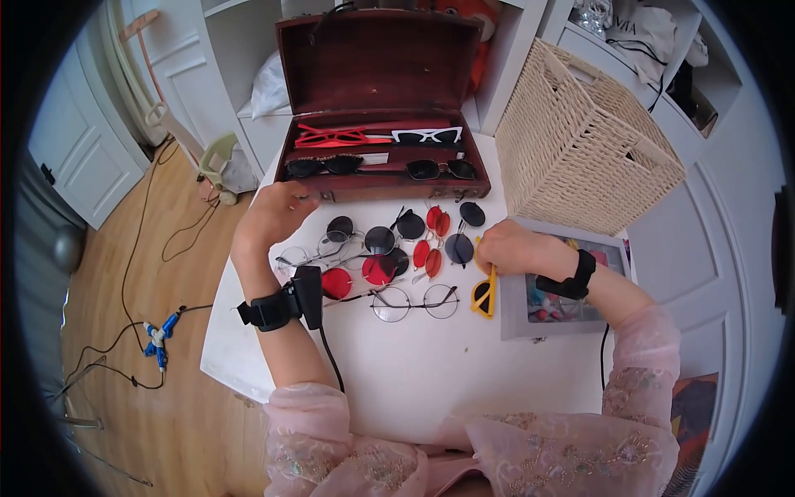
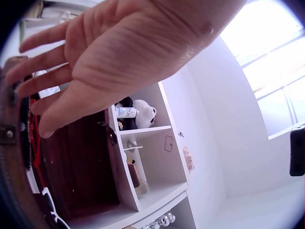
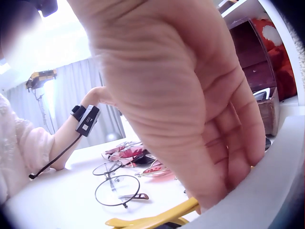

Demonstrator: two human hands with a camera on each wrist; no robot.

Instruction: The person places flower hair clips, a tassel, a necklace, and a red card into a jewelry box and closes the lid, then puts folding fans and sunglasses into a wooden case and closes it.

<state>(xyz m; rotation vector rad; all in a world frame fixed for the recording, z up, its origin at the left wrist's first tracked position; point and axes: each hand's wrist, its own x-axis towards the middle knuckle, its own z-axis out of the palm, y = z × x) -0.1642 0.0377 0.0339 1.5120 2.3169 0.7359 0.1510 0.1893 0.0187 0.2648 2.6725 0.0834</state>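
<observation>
Yellow-framed sunglasses with dark lenses stand on the white table beside a grey box. My right hand pinches their frame from above, thumb against the yellow plastic in the right wrist view. At the front left corner of a dark red wooden chest, my left hand hovers with loosely extended fingers and nothing in them. The open chest holds red sunglasses, white-framed sunglasses and two dark pairs. Between my hands lie several round glasses, including red-lensed ones and a clear pair.
The grey box with a clear lid lies under my right forearm. Behind it stands a tall woven basket. White shelves rise behind the chest. Cables and a blue connector lie on the wooden floor at left.
</observation>
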